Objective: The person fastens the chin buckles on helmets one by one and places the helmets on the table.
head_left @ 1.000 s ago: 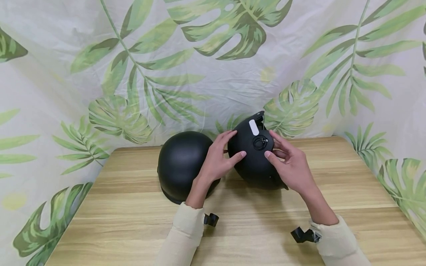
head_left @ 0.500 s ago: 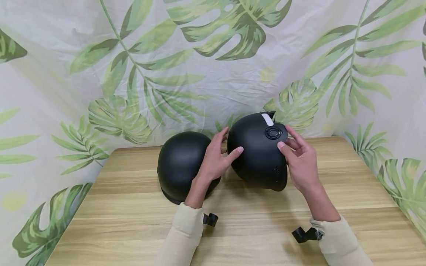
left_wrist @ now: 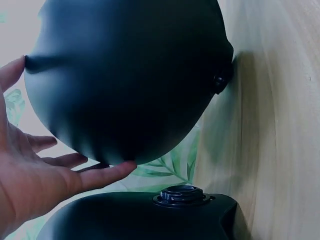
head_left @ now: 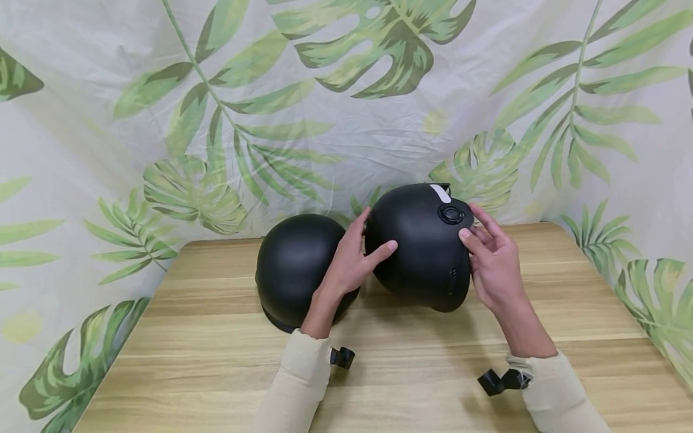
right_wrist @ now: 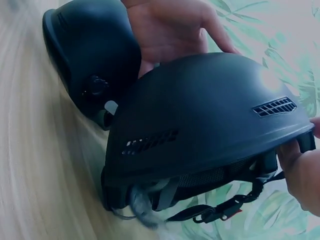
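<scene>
A black helmet [head_left: 417, 258] is tilted on its side between my hands, its crown toward the left. My right hand [head_left: 495, 258] pinches its rim near a round side knob [head_left: 451, 214] and a white sticker [head_left: 441, 193]. My left hand [head_left: 349, 261] is spread, its fingers fairly straight and touching the crown. In the right wrist view, vent slots [right_wrist: 275, 106] and a chin strap with a buckle [right_wrist: 220, 212] show. Whether this helmet touches the table cannot be told. A second black helmet [head_left: 295, 267] sits crown up on the table, partly behind my left wrist.
The wood-grain table [head_left: 216, 361] reaches back to a leaf-printed cloth [head_left: 379, 138] that hangs behind it. A small black camera mount is on each sleeve, left [head_left: 342, 358] and right [head_left: 503, 382].
The held helmet has turned, so its knob and sticker have moved right and its vents have come into view. My right hand has moved right with the rim; the other helmet stays put.
</scene>
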A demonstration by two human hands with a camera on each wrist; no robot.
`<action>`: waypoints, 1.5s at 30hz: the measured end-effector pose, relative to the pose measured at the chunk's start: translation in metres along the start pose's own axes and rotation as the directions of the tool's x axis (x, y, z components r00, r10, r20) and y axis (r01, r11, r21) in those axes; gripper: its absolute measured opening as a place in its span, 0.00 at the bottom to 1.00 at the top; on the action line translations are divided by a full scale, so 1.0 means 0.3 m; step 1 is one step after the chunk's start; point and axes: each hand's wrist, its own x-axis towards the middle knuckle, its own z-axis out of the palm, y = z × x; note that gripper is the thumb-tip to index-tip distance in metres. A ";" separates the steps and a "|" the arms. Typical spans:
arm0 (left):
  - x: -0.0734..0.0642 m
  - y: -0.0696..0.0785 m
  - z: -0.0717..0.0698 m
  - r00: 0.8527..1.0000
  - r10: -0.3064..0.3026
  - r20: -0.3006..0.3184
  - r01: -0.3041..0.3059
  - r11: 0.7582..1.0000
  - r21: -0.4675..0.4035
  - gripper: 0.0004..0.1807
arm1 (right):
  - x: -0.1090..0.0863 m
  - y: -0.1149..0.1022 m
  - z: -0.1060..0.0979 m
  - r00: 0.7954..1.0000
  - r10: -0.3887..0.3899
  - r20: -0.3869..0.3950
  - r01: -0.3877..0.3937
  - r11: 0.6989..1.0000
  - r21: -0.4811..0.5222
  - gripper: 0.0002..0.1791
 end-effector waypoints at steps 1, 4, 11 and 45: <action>-0.006 0.023 -0.007 1.000 0.004 0.002 -0.004 1.000 -0.003 0.57 | 0.000 -0.004 -0.005 1.000 0.011 0.012 -0.011 1.000 0.006 0.30; -0.035 0.115 -0.030 1.000 0.009 0.007 -0.009 1.000 -0.017 0.56 | 0.001 -0.020 -0.020 0.997 0.052 0.056 -0.052 0.999 -0.008 0.29; -0.081 0.255 -0.053 1.000 -0.002 0.031 0.002 1.000 -0.006 0.51 | 0.005 -0.059 -0.045 0.985 0.137 0.102 -0.120 0.981 -0.154 0.31; -0.083 0.256 -0.041 0.991 -0.106 0.086 0.104 0.994 0.023 0.56 | 0.019 -0.075 -0.106 0.999 -0.033 -0.018 0.006 0.621 -0.784 0.30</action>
